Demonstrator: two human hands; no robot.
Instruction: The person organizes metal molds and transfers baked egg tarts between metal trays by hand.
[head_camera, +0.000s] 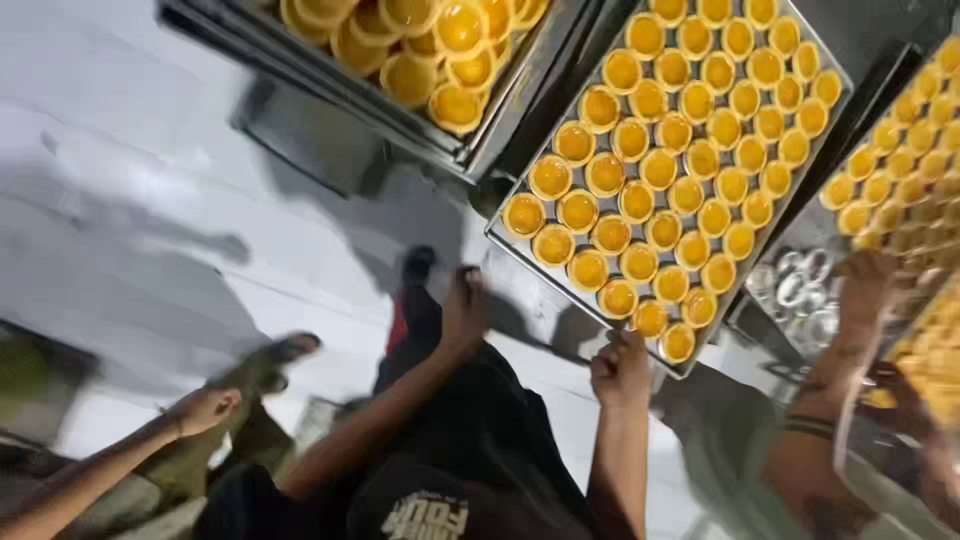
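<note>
Large metal tray (540, 272), centre right, every row filled with yellow custard tarts (660, 170), seemingly not yet set down. Clamped at near edge by right hand (621, 368). Left hand (466, 302) by left corner, blurred, grip impossible to tell.
</note>
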